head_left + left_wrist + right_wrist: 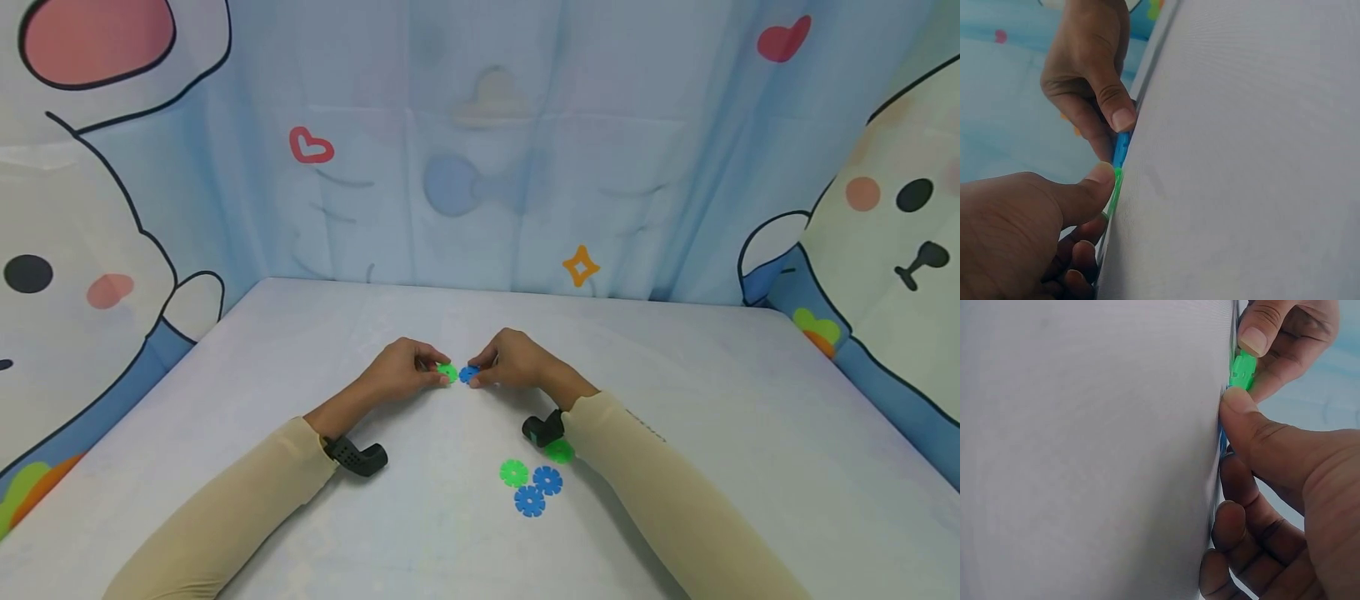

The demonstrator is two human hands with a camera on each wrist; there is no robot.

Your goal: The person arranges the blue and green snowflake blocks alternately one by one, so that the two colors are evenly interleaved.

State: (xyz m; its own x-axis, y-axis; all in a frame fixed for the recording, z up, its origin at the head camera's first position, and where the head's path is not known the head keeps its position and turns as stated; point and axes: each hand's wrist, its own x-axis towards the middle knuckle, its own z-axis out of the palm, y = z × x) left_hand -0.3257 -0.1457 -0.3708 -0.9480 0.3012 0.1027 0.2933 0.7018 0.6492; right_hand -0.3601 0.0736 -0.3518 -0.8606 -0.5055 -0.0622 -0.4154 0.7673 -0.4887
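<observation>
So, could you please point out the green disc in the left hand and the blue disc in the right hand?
Held green disc (448, 372), head view: middle of its exposed face.
Held blue disc (467, 374), head view: middle of its exposed face.

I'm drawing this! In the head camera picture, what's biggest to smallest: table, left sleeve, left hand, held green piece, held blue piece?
1. Table
2. Left sleeve
3. Left hand
4. Held green piece and held blue piece: about alike and partly hidden, so I can't rank them.
</observation>
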